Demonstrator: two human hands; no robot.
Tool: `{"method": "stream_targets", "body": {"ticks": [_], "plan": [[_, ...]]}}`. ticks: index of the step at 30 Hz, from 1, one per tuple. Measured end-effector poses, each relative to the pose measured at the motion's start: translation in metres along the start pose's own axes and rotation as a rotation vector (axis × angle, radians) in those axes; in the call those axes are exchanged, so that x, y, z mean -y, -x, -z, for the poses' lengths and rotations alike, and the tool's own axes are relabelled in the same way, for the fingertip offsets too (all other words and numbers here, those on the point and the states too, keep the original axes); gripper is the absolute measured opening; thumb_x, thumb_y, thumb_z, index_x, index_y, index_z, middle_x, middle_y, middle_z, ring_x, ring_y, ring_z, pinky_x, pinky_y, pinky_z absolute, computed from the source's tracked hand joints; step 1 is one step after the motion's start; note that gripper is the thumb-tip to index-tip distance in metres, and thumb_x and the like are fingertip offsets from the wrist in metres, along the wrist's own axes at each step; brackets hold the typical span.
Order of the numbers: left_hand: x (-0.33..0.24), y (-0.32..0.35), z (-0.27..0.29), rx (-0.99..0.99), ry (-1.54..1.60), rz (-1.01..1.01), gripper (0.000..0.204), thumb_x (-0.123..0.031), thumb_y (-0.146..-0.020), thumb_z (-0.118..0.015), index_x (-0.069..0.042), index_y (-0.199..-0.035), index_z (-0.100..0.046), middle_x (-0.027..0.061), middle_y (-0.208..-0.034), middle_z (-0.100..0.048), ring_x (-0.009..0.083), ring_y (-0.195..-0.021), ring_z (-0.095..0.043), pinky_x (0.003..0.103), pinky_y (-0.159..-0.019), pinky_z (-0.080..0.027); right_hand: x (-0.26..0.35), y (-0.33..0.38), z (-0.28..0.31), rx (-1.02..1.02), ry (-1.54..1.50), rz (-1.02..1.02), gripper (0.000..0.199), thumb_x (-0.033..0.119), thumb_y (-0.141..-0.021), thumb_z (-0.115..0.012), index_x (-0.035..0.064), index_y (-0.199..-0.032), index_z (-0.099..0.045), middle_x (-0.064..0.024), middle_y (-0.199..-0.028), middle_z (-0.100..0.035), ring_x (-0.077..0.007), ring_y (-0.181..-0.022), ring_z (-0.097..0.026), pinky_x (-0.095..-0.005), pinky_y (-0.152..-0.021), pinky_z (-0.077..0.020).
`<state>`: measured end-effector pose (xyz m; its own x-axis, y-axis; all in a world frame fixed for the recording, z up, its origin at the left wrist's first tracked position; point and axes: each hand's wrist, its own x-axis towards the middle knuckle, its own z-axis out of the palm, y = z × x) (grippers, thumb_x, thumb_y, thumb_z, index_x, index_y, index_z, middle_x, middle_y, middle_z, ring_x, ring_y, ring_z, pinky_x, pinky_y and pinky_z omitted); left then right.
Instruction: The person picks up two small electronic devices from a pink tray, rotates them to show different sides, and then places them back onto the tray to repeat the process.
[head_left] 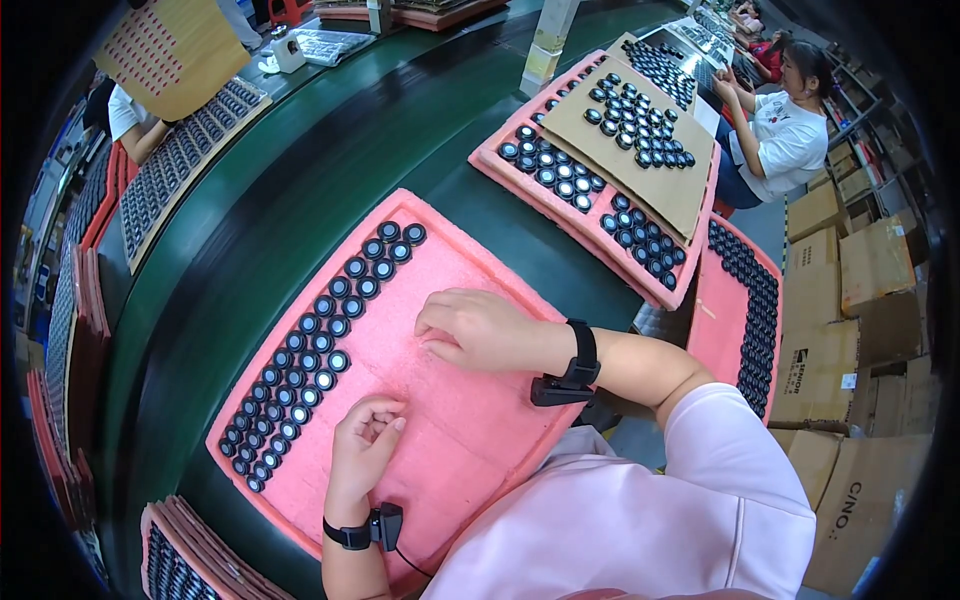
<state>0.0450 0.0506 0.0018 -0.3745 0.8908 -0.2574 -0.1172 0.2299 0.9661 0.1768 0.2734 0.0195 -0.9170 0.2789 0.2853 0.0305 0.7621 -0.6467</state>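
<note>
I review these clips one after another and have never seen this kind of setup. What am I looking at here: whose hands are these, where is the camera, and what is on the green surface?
There is no machine here. The picture comes from a wide fisheye camera worn on a person's head, looking down, which is why straight edges bend near the rim. The two bare hands belong to that person, each wrist wearing a black band.

In front lies a pink foam tray on a green belt. Rows of small round black parts sit along the tray's left side; the rest is bare foam. The left hand is curled just above the foam, and whether it holds a part cannot be told. The right hand rests knuckles up on the foam, fingers bent.

Further back lies another pink tray with a cardboard sheet carrying more parts. Another worker sits at upper right, with cardboard boxes nearby.
</note>
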Motion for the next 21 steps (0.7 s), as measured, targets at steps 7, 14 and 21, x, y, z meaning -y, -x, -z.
{"method": "stream_targets", "body": {"ticks": [7, 14, 21], "plan": [[-0.0011, -0.0006, -0.0002, -0.006, 0.034, 0.020, 0.018, 0.008, -0.087, -0.058, 0.002, -0.102, -0.064, 0.0010, -0.096, -0.061, 0.0065, -0.083, -0.054, 0.019, -0.077, -0.044, 0.0008, 0.0001, 0.0037, 0.001, -0.003, 0.000, 0.011, 0.012, -0.077, -0.065, 0.0058, -0.085, -0.061, -0.0101, -0.088, -0.063, -0.0298, -0.085, -0.062, -0.0403, -0.077, -0.0497], [-0.0020, -0.0009, 0.0008, -0.009, 0.035, 0.024, 0.018, 0.008, -0.087, -0.057, 0.002, -0.102, -0.064, 0.0007, -0.095, -0.061, 0.0063, -0.082, -0.053, 0.019, -0.076, -0.044, 0.0014, -0.0004, 0.0042, 0.002, 0.011, 0.009, 0.009, 0.012, -0.077, -0.064, 0.0061, -0.084, -0.061, -0.0098, -0.086, -0.063, -0.0297, -0.084, -0.062, -0.0405, -0.076, -0.0495], [0.0001, -0.0008, 0.0013, -0.008, 0.035, 0.031, 0.017, 0.008, -0.087, -0.057, 0.002, -0.102, -0.064, 0.0010, -0.094, -0.061, 0.0065, -0.082, -0.054, 0.019, -0.075, -0.045, 0.0016, 0.0002, 0.0032, 0.005, 0.011, 0.001, 0.008, 0.012, -0.077, -0.064, 0.0065, -0.083, -0.061, -0.0096, -0.085, -0.063, -0.0297, -0.083, -0.062, -0.0409, -0.075, -0.0495]]}}
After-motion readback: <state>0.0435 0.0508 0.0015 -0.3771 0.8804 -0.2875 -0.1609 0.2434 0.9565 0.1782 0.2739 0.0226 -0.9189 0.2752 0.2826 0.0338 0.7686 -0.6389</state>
